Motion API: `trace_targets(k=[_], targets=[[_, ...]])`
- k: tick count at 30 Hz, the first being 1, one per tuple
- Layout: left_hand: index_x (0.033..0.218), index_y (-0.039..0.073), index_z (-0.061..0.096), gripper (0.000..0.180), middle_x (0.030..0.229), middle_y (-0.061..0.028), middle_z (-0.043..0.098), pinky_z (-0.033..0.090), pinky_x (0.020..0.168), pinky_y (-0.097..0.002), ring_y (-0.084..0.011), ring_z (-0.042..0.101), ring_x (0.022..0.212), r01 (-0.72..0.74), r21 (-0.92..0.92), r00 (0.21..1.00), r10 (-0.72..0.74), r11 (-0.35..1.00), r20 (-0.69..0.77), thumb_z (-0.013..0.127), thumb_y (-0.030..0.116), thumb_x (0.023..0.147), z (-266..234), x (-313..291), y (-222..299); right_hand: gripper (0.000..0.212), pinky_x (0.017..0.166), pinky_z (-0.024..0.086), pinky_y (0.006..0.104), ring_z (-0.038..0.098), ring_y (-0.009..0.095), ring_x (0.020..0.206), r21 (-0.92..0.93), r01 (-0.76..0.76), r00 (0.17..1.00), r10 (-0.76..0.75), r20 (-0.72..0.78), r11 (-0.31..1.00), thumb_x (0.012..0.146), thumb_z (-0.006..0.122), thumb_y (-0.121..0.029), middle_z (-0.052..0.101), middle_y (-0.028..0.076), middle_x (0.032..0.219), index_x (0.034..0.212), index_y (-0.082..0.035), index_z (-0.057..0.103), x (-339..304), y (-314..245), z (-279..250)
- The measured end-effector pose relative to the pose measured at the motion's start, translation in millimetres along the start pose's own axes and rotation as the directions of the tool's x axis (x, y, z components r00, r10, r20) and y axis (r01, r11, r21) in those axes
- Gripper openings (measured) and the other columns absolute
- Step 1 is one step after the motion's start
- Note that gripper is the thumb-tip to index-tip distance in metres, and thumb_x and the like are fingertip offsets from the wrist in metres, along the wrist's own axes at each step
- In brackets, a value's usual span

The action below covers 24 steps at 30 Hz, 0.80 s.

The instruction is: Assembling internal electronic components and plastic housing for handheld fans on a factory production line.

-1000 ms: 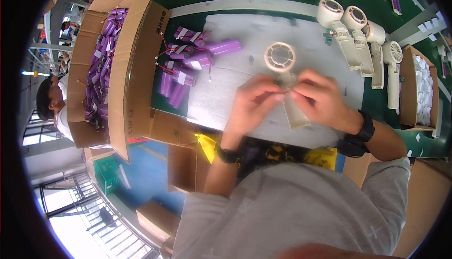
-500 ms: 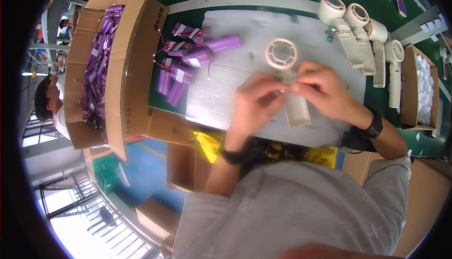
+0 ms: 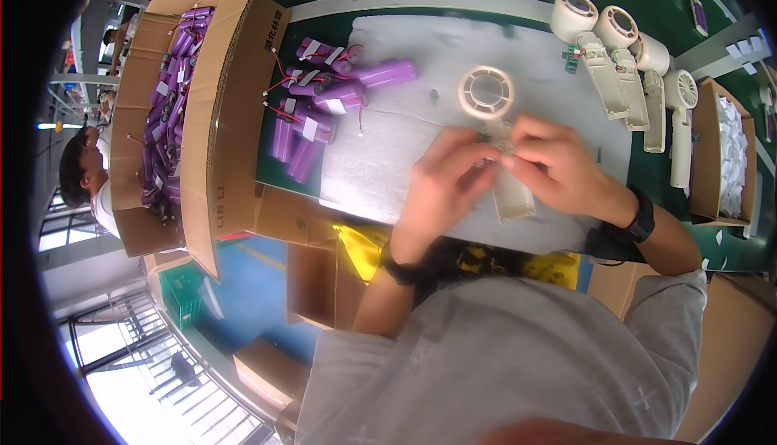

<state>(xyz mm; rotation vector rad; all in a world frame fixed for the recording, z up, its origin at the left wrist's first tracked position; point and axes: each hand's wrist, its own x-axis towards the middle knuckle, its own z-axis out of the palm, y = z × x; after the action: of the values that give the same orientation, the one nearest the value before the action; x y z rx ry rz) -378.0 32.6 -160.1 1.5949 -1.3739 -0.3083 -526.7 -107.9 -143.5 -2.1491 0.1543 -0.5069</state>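
A cream hand-held fan shell (image 3: pixel 495 121) lies on the white foam mat (image 3: pixel 388 153), its round head away from me and its handle under my fingers. My left hand (image 3: pixel 441 182) and my right hand (image 3: pixel 558 166) meet over the handle, fingertips pinched on a small dark part with thin wires at its upper end. What exactly sits between the fingertips is too small to tell. A black watch is on my right wrist and a dark band on my left.
A loose pile of purple cylindrical battery cells with red wires (image 3: pixel 324 97) lies left of the mat. An open cardboard box (image 3: pixel 202 121) full of the same cells stands further left. Several cream fan shells (image 3: pixel 623 64) lie at the back right, beside a box of white parts (image 3: pixel 732 153). Another person (image 3: pixel 85 174) sits at far left.
Both hands have stayed together over the fan handle with only small finger shifts. The fan shell has hardly moved on the mat.
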Motion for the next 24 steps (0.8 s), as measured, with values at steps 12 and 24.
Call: trace_targets(k=[12,24], targets=[[0.096,0.004,0.073,0.018,0.096,-0.011,0.064,0.052,0.064,-0.0291,-0.021,0.066,0.078,0.002,0.004,1.0,-0.002,1.0,0.005,0.074,0.002,0.078,-1.5,-1.3,0.3,0.009,0.05,0.039,0.0298,0.049,0.017,0.056,-0.082,0.055,0.992,-0.064,-0.113,0.995,0.081,0.072,-0.003,0.054,0.007,0.082,0.08,0.001,0.063,1.6,-2.1,1.8],[0.098,-0.001,0.071,0.014,0.098,-0.0108,0.064,0.054,0.069,-0.0268,-0.0173,0.066,0.081,0.141,-0.179,0.988,-0.126,0.974,0.093,0.069,0.0,0.085,-6.2,0.7,-2.4,0.006,0.049,0.045,0.0297,0.056,0.017,0.054,-0.109,0.046,0.992,-0.058,-0.11,0.993,0.081,0.073,-0.009,0.059,0.005,0.08,0.086,-0.006,0.072,2.2,-2.0,0.8]])
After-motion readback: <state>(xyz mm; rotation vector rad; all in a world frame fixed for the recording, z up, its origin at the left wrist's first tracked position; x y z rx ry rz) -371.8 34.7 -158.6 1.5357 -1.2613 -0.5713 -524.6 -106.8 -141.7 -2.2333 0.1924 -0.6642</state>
